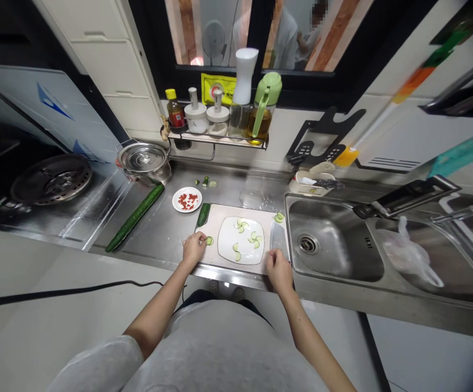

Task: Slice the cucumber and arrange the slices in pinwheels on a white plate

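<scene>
My left hand (194,249) is at the left edge of the pink cutting board (215,212), its fingertips pinched at a few thin cucumber slices (209,240). On the board lies a white plate (226,253) with cucumber slices arranged in fans: two fuller pinwheels and a smaller group near the front. My right hand (280,270) is closed at the board's right front, by the near end of a knife blade (277,237); whatever its fingers hold is hidden. More slices (278,217) sit beyond the blade. A cut cucumber piece (204,214) rests at the board's back left corner.
Left of the board are a small plate of chopped red pieces (186,200), a long cucumber (135,218) and a lidded steel pot (145,160). Cucumber scraps (206,182) lie behind. A sink (334,239) adjoins on the right; a condiment rack (220,141) hangs above the counter.
</scene>
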Action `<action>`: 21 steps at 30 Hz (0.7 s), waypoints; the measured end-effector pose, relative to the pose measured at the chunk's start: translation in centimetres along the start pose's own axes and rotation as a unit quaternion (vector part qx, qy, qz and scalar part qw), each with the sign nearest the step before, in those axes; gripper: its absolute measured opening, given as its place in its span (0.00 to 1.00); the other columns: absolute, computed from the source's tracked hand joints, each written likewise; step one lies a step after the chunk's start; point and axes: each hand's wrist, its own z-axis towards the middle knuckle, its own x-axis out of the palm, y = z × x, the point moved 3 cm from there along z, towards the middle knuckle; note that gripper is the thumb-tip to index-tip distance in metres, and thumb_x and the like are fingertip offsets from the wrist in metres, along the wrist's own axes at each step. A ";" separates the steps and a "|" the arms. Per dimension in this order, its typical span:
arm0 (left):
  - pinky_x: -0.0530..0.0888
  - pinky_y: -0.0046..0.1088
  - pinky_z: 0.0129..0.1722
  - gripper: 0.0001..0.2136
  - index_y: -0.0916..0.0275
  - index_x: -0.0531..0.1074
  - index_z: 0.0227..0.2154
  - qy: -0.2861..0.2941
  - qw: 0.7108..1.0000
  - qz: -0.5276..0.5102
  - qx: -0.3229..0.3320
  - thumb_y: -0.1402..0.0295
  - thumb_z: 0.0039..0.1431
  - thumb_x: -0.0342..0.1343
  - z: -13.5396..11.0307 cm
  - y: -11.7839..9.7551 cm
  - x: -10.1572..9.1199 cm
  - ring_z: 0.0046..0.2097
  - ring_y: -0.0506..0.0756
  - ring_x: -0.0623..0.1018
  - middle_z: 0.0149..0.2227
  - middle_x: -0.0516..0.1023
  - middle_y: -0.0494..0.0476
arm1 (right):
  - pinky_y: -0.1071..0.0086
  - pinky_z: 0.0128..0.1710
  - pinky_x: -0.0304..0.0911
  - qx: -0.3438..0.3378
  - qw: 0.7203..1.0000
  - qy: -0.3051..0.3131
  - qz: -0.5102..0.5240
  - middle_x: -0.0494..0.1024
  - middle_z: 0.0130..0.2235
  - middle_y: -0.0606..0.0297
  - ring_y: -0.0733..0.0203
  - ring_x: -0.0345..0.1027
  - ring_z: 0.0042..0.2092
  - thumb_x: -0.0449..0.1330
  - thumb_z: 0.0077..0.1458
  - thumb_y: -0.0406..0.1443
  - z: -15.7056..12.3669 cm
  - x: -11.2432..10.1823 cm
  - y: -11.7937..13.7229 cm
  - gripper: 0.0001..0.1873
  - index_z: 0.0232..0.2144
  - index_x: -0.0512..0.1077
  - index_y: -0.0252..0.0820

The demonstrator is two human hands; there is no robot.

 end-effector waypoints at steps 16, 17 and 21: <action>0.68 0.24 0.37 0.16 0.62 0.68 0.39 0.184 0.861 -0.472 0.051 0.65 0.46 0.61 -1.3 -5.5 -2.8 0.31 0.47 0.72 0.28 0.71 0.47 | 0.68 0.38 0.63 -0.097 0.940 0.123 0.302 0.75 0.40 0.60 0.62 0.66 0.36 0.56 0.52 0.44 2.0 0.5 10.4 0.18 0.41 0.72 0.40; 0.68 0.24 0.37 0.17 0.62 0.68 0.39 0.200 0.857 -0.472 0.054 0.65 0.45 0.61 -1.5 -6.0 -2.9 0.31 0.47 0.72 0.28 0.72 0.47 | 0.67 0.39 0.63 -0.104 0.931 0.143 0.318 0.75 0.41 0.60 0.62 0.66 0.37 0.57 0.51 0.43 2.2 0.6 11.1 0.17 0.40 0.73 0.40; 0.67 0.24 0.37 0.18 0.62 0.67 0.39 0.229 0.856 -0.458 0.064 0.63 0.46 0.61 -2.1 -7.4 -2.8 0.31 0.48 0.72 0.28 0.72 0.48 | 0.69 0.37 0.61 -0.113 0.911 0.194 0.346 0.75 0.33 0.64 0.63 0.65 0.35 0.58 0.49 0.41 2.4 1.0 12.3 0.09 0.30 0.71 0.40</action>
